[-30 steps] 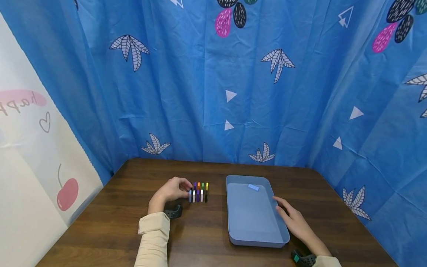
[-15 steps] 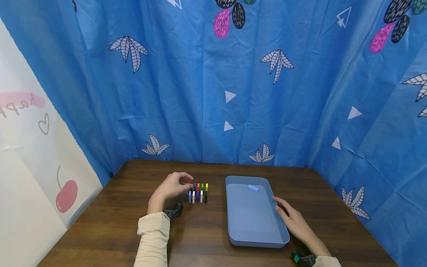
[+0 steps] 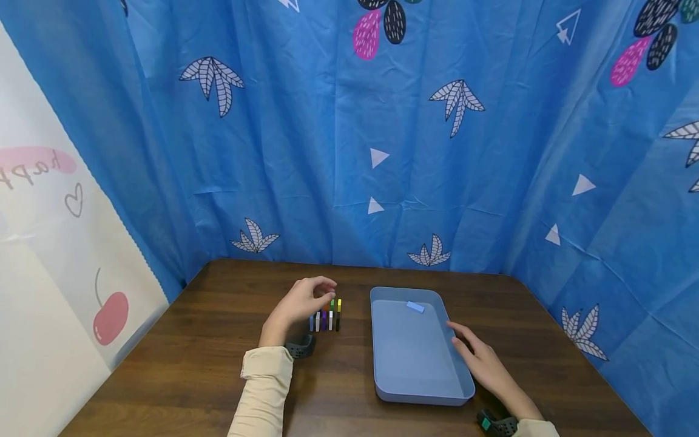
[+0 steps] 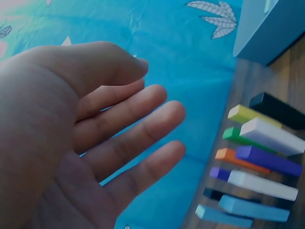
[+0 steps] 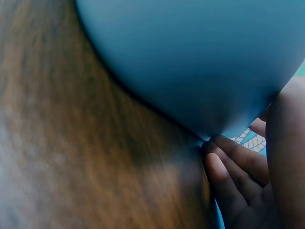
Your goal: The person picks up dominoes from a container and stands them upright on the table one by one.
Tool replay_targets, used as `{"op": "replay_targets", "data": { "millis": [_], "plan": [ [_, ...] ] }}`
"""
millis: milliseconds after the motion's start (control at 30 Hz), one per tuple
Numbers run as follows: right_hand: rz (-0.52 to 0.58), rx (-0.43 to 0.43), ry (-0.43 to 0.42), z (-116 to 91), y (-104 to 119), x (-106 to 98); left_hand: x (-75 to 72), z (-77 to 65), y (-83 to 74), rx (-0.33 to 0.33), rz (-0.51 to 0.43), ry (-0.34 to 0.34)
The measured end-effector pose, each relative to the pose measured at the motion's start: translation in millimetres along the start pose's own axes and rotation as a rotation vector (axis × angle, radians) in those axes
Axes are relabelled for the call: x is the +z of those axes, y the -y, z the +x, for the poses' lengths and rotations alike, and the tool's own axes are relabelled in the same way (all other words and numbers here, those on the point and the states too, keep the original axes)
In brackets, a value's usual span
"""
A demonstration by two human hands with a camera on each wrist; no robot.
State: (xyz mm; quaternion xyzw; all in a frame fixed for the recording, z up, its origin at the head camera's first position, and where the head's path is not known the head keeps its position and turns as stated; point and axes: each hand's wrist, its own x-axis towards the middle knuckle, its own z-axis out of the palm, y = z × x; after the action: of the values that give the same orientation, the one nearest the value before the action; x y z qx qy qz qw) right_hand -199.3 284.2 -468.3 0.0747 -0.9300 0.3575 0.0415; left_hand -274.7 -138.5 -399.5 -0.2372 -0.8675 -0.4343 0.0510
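Observation:
Several small bar-shaped blocks stand on end in two rows on the wooden table, seen closest in the left wrist view. The nearer row has a light blue block (image 4: 255, 208), purple block (image 4: 269, 160), black block (image 4: 279, 109) and two white ones. Light blue, black, purple, orange (image 4: 233, 156), green and yellow (image 4: 248, 115) make up the row behind. My left hand (image 3: 300, 301) hovers over the rows, fingers relaxed and holding nothing; it hides part of the back row. My right hand (image 3: 486, 367) rests with extended fingers against the right side of a blue tray (image 3: 415, 358).
Inside the tray, near its far end, lies one light blue block (image 3: 415, 307). Behind the table (image 3: 327, 376) hangs a blue patterned curtain (image 3: 306, 152), and a white printed sheet (image 3: 65, 255) borders the left side.
My left hand has lifted from the left end of the blocks and shifted right over the back row. My right hand and the tray have stayed put.

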Motion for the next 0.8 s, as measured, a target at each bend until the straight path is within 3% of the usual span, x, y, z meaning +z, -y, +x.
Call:
{"op": "replay_targets", "data": {
  "millis": [800],
  "plan": [
    [0.025,0.015,0.009,0,0,-1,39.5,15.0,-27.4,0.151,-0.027,0.006]
  ]
}}
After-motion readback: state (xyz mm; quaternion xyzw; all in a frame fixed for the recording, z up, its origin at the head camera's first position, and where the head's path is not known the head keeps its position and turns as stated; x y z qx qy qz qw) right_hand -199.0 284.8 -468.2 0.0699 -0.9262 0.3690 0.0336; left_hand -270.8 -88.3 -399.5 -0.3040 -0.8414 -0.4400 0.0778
